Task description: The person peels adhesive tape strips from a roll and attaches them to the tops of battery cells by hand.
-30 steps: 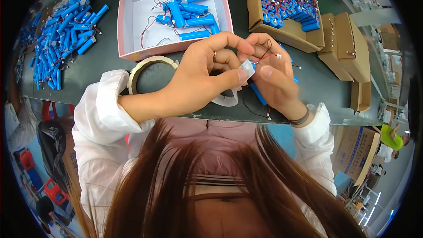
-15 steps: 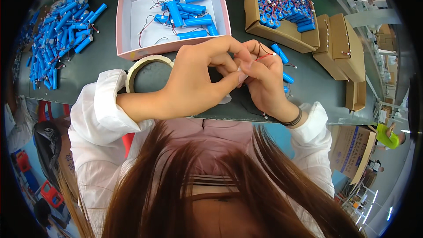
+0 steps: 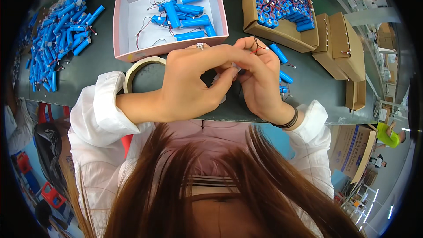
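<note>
My left hand (image 3: 189,81) and my right hand (image 3: 261,81) meet over the near edge of the dark table, fingers closed together. Between the left thumb and forefinger is the tip of a small whitish, translucent piece (image 3: 236,67). Red and black wires with a white plug (image 3: 267,48) come out over the curled fingers of my right hand. What these wires lead to is hidden by the hands. Just right of my right hand lie a few blue cylindrical battery cells (image 3: 286,77) with leads. Behind my left wrist lies a cream tape roll (image 3: 131,77), partly covered.
A pink-rimmed white box (image 3: 125,26) beyond my hands holds several wired blue cells. At left spreads a large heap of blue cells (image 3: 61,31). An open cardboard box (image 3: 282,36) packed with wired cells stands far right, beside more cardboard boxes (image 3: 346,48).
My left hand has shifted slightly left, its forefinger now stretched further across my right fingers. The right hand has turned a little, and its wires have moved left. The view has shifted slightly.
</note>
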### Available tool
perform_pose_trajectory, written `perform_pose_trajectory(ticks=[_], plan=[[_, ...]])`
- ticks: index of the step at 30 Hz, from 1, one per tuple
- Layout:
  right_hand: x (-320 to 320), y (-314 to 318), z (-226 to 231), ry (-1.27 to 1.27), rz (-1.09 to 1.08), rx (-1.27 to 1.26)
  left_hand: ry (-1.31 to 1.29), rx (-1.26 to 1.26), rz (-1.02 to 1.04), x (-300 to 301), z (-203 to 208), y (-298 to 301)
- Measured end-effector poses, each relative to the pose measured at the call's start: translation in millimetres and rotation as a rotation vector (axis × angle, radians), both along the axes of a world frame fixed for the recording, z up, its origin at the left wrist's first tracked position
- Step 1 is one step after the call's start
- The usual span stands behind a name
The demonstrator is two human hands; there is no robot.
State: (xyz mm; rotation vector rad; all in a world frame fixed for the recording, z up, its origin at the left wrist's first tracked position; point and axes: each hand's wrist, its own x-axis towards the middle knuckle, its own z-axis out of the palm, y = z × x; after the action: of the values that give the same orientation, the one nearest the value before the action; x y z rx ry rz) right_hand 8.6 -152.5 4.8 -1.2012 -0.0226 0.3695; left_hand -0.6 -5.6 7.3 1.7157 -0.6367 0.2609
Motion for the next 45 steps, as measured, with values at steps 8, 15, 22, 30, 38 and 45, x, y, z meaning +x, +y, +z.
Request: perform_pose_trajectory(ticks=[8,15,22,30,38,45], plan=[[13,-8,5,-0.038,-0.073,0.237,-0.065,0.063,-0.101,-6,2,1],[26,-18,12,-0.165,0.205,0.372,0.307,-0.303,-0.175,1,7,4],[35,-19,27,-0.195,0.191,0.220,0.359,-0.293,-0.190,1,10,6],[34,-14,37,-0.428,0.100,0.075,0.287,-0.280,-0.165,-3,5,3],[31,-9,42,-0.496,0.141,0.055,0.223,-0.266,-0.129,-5,3,5],[34,5,59,-0.464,0.169,-0.019,0.194,-0.213,-0.108,-3,10,7]])
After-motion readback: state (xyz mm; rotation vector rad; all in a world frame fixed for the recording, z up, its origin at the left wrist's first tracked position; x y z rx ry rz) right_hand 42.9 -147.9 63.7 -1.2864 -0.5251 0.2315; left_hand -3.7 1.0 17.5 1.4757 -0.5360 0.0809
